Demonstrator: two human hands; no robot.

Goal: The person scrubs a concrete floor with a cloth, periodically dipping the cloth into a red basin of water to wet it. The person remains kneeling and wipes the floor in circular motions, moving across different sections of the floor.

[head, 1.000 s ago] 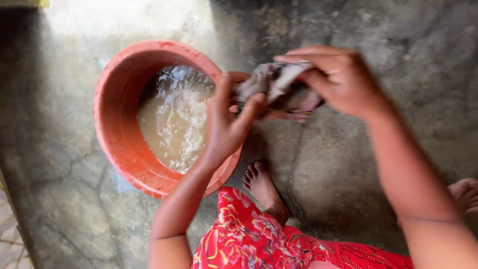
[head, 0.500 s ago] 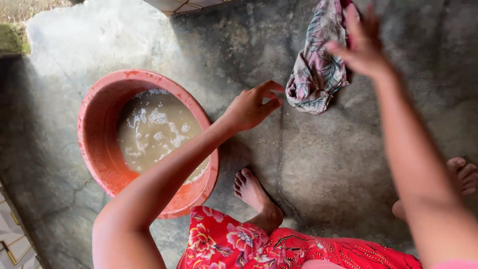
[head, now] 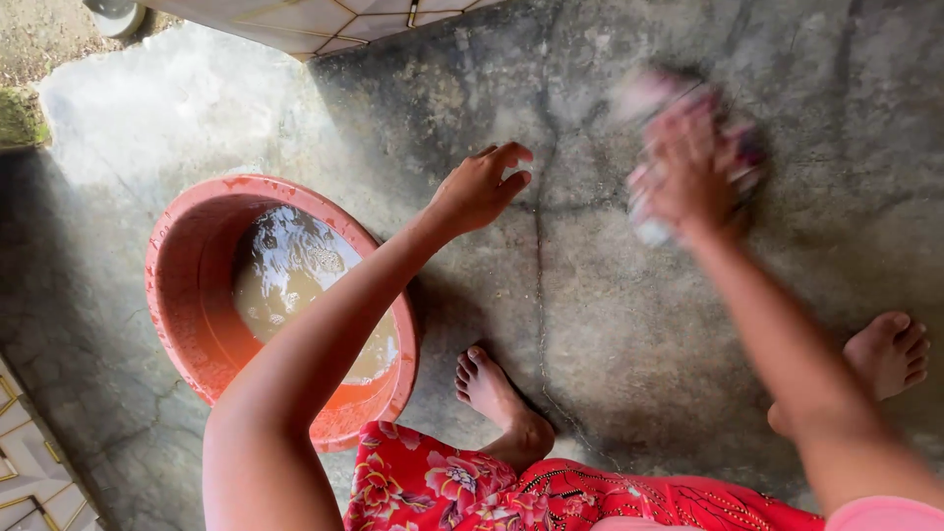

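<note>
1. At the bottom edge of the frame we see a red flowered garment (head: 462, 487), with one bare foot (head: 497, 398) just above it and another foot (head: 885, 359) at the right edge, both on the concrete floor (head: 610, 324).
2. Left of centre stands a red-orange basin (head: 182, 315) of murky water.
3. Above centre our left hand (head: 482, 187) hangs empty over the floor, fingers loosely spread.
4. In the upper right our right hand (head: 688, 172), blurred, clutches a patterned cloth (head: 654, 98) above the floor.
5. A tiled edge (head: 324, 22) runs along the top left.
</note>
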